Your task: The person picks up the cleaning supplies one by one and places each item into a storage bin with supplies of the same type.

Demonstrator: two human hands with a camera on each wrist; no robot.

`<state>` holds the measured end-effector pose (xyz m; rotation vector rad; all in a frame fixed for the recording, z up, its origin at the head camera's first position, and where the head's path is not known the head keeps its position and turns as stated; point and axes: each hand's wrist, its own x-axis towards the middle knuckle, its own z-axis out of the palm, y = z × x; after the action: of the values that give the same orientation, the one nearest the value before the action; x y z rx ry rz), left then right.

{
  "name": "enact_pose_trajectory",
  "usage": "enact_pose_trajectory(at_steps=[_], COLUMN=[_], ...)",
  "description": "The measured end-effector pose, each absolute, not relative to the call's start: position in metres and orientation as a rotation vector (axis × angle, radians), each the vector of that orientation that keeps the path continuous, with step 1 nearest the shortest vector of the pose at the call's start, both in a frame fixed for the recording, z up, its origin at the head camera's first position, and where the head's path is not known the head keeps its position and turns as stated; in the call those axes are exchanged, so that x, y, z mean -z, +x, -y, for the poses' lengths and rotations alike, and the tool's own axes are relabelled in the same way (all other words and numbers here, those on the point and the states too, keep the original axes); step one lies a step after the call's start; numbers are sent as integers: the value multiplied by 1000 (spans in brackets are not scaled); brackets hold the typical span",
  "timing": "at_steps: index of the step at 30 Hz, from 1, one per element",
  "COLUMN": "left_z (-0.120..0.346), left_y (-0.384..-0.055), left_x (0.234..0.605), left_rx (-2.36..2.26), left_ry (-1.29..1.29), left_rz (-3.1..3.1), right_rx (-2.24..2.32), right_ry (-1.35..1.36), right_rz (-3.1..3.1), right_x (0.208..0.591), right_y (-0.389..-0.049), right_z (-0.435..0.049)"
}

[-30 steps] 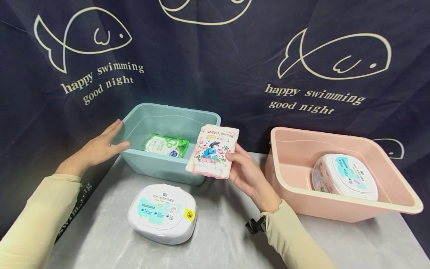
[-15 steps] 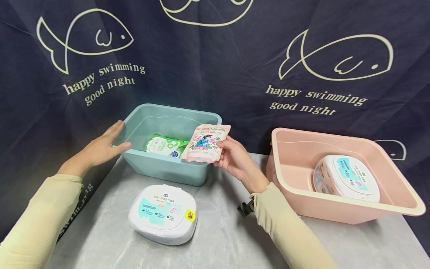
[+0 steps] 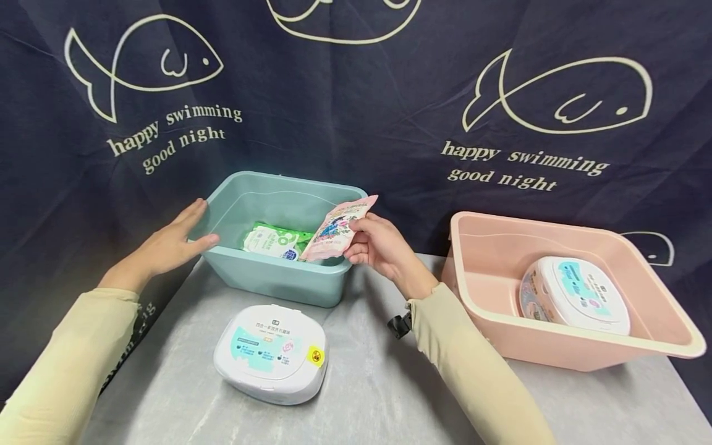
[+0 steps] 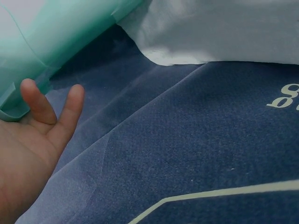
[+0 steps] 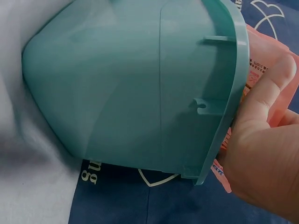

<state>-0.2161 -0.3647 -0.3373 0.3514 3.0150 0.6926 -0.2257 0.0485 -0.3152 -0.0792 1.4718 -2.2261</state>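
Note:
My right hand (image 3: 384,247) pinches a pink-and-white pouch (image 3: 337,230) printed with a figure in blue and flowers. The pouch tilts over the right end of the teal bin (image 3: 267,278), its lower edge inside the rim. In the right wrist view the pouch (image 5: 268,70) shows beyond the bin's rim (image 5: 240,70), with the hand close against that rim. My left hand (image 3: 172,247) rests with straight fingers at the bin's left end. Inside the bin lies a green-and-white pouch (image 3: 272,241), partly covered by the pink one in the head view.
A white lidded box (image 3: 269,355) with a yellow sticker stands on the grey table (image 3: 367,383) in front of the teal bin. To the right is a pink bin (image 3: 550,346) holding a similar white box (image 3: 578,296). A dark fish-print cloth (image 3: 345,111) hangs behind.
My right hand has moved left with the pink-and-white pouch, tilting it from face-on to slanted and bringing it over the teal bin. The left hand has stayed at the bin's end.

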Motion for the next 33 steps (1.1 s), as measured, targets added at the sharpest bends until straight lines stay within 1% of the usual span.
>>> enact_pose_trajectory(at_steps=[10,15,19,26,33], left_z=[363,364,364,360,360], left_y=[-218,-218,-217,-215,-214], left_x=[336,338,338,336,336], left_rx=[-711,-723,-727,-735,-728], left_ry=[343,343,339,327,320], left_rz=[-3015,-3018,-3014,-3002,-3006], right_rx=[2161,2156,2168,2112,1898], right_ry=[-24,12,-11,-180,-463], right_rz=[-1619,-1608,-1570,-1729,-2026], right_x=[308,308,310,310,297], right_y=[-222,-219,-217,-203,-178], right_z=[-45,-46,-49,-64,-79])
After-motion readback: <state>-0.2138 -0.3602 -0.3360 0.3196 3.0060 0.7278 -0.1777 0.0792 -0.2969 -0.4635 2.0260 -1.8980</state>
